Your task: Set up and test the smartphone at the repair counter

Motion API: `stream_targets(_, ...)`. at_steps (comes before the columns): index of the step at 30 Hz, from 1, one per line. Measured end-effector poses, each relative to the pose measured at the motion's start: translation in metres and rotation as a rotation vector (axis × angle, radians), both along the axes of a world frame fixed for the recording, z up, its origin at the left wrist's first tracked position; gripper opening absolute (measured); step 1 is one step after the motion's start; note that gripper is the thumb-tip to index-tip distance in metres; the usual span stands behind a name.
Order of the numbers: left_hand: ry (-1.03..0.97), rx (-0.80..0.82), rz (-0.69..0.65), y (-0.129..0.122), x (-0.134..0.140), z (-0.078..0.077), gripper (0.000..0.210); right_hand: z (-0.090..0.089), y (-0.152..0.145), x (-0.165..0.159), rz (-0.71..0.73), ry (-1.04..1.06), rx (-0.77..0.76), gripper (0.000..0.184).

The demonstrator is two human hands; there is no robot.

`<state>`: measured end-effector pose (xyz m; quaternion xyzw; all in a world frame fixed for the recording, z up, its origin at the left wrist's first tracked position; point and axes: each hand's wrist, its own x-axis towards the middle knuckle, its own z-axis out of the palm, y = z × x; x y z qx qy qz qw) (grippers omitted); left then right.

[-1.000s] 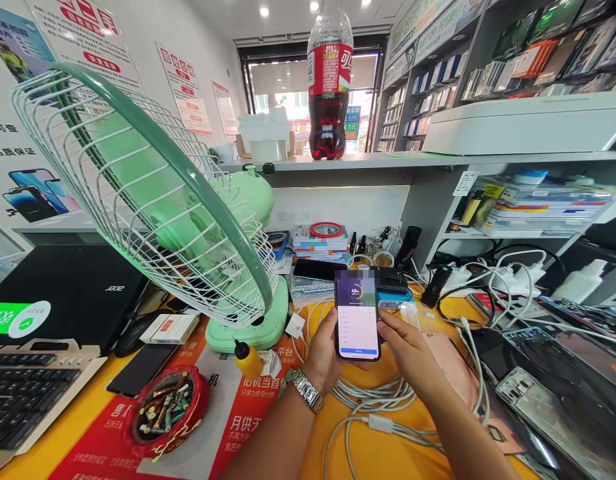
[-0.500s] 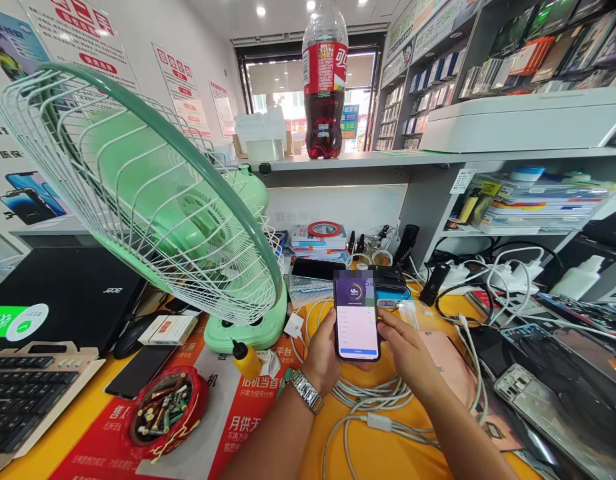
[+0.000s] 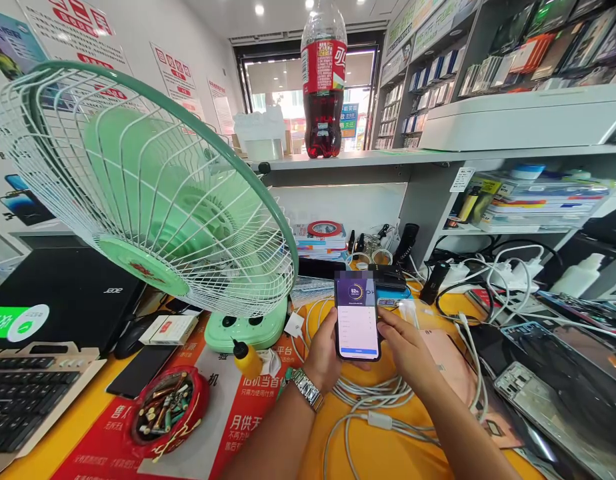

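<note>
A smartphone is held upright over the desk, its lit screen facing me. The screen shows a purple top with a ring reading about 52%, a white list below and a blue button at the bottom. My left hand is closed around the phone's left edge, a metal watch on its wrist. Along the right edge, my right hand also grips the phone, thumb at the side, other fingers partly hidden. Coiled white cables lie beneath.
A green fan stands left of the phone, near a red bowl of small cylindrical pieces, a yellow bottle and a keyboard. Phone parts lie at right. A cola bottle stands on the shelf ahead.
The ring on the phone screen has gone from 48% to 52%. The fan's head has swivelled to the right. Both hands keep the same hold on the phone.
</note>
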<state>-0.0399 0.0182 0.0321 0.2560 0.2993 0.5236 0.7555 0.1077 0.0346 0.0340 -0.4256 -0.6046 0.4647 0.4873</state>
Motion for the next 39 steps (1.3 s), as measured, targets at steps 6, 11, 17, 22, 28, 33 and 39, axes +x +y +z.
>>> stream_targets(6,-0.009,0.008,-0.021,0.0005,-0.0008,-0.0022,0.055,-0.0028,0.0013,0.0018,-0.011,-0.027,-0.002,0.041)
stream_targets(11,-0.006,0.015,-0.022,0.0000,-0.0010,-0.0011,0.054,-0.0033,0.0027,0.0022,-0.011,-0.011,-0.008,0.037)
stream_targets(17,0.018,0.031,-0.021,-0.0009,-0.0003,-0.0008,0.054,-0.0059,0.0034,0.0028,-0.024,-0.003,-0.010,0.038)
stream_targets(22,0.034,0.100,0.042,-0.0021,-0.0007,-0.0007,0.042,-0.0063,0.0033,0.0035,-0.038,-0.024,-0.019,0.039)
stream_targets(28,0.074,0.114,0.058,-0.0030,-0.0005,-0.0018,0.041,0.0000,0.0009,0.0012,-0.019,-0.014,0.022,0.039)
stream_targets(33,0.079,0.119,0.062,-0.0025,-0.0008,-0.0038,0.042,0.0018,-0.0004,0.0002,-0.020,-0.016,0.022,0.039)
stream_targets(39,0.091,0.097,0.072,-0.0011,-0.0008,-0.0042,0.045,0.0013,0.0001,0.0013,0.009,-0.014,0.000,0.039)
